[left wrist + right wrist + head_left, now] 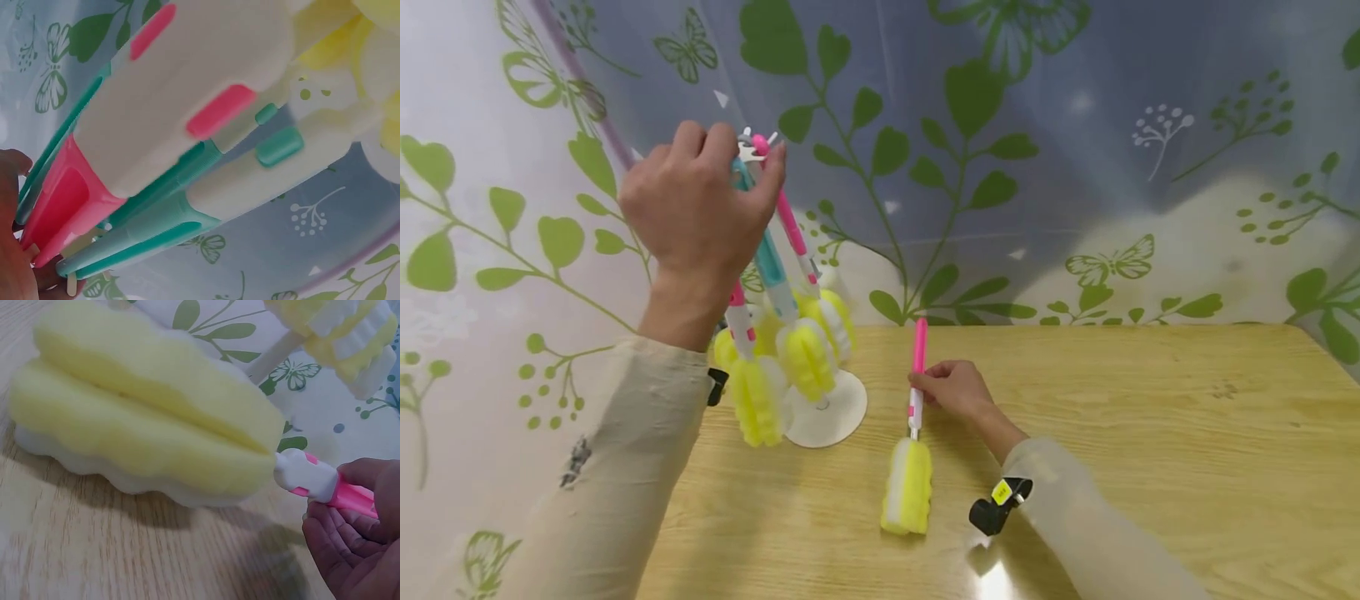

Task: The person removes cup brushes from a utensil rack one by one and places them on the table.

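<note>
Loose brush (908,487) in right hand (958,387)

Brush: pink handle (920,346), yellow-and-white sponge; is right of the stand's (842,417) base, over the table (1150,417). Right thumb and fingers pinch the handle. Hanging brushes (805,350): pink and teal, surround the stand. Left hand (696,200): fingers curl round the stand's top, partly hidden.

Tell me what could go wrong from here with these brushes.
The stand might tip: hanging brushes crowd it, and the left grip is up at its top. The separate brush could twist or slip, since the right grip only pinches its slim handle.
</note>
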`<state>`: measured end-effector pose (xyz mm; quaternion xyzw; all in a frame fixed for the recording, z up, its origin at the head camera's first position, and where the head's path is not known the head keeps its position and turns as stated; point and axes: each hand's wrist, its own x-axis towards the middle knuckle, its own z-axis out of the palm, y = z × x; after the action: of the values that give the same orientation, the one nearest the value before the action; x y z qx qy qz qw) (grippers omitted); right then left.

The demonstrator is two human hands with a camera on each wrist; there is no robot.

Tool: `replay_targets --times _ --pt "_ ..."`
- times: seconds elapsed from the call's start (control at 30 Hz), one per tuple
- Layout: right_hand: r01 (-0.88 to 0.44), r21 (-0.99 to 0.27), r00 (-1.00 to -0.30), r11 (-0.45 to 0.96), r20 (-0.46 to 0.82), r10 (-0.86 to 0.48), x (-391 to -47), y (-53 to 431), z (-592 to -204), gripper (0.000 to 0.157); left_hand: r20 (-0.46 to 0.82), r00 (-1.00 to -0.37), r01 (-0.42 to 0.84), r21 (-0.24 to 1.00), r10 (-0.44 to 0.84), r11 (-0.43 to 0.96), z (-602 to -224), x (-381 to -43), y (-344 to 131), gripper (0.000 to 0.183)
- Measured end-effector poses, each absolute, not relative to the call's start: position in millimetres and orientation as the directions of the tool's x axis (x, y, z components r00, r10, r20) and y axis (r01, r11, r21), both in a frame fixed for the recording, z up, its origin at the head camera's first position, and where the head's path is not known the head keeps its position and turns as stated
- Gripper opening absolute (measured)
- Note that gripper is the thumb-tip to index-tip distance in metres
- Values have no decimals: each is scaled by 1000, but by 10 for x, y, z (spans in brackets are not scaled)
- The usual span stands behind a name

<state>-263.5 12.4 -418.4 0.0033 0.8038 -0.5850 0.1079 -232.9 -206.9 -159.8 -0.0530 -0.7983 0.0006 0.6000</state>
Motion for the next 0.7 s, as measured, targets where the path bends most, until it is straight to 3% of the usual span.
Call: replay_targets --times 0.27,0.47,0.7 --pt "135 -931 -973 338 -188 -131 -2635 146 -4298 31 950 -304 27 -62 67 998 -1584 -2363 -1962 36" --pt "152 -940 -972 306 -198 -127 -2642 144 -4346 27 940 -332 14 -77 77 997 -1568 -2346 -1950 33" --pt "141 -933 -973 330 -193 -130 -2652 117 -4351 26 937 -314 15 -155 152 988 -1556 -2357 -1949 34"
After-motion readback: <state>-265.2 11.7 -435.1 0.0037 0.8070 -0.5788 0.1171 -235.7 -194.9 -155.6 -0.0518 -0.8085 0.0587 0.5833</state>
